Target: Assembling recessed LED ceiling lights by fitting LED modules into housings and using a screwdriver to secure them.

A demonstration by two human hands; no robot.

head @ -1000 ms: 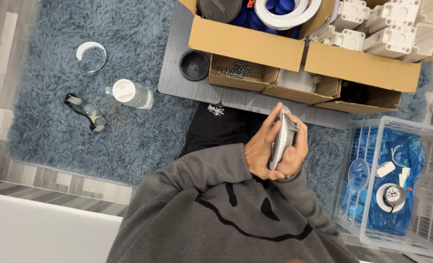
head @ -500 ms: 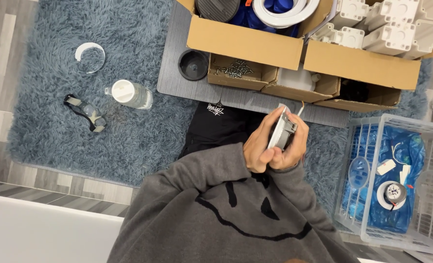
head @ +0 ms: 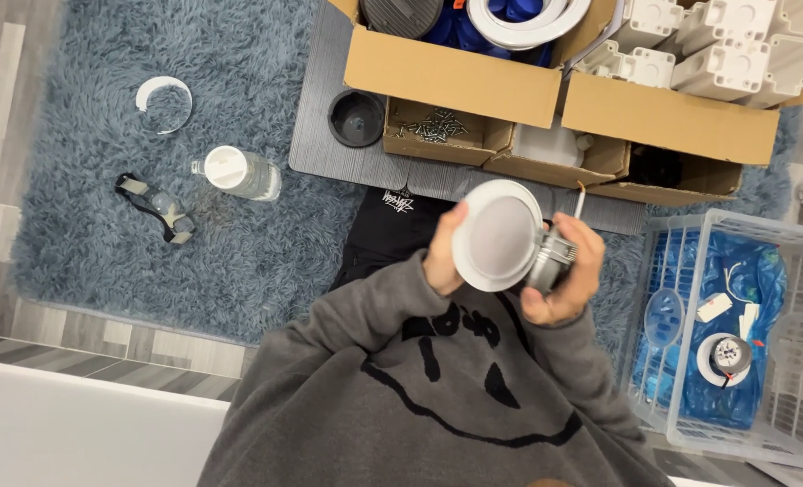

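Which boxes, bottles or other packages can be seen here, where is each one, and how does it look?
Large cardboard box: top centre, brown, open, holding round parts.
Second cardboard box: top right, brown, holding white plastic blocks.
Small cardboard tray: below the large box, brown, with loose screws.
Clear bottle: lying on the blue rug, white cap.
White plastic crate: right side, lined with a blue bag.
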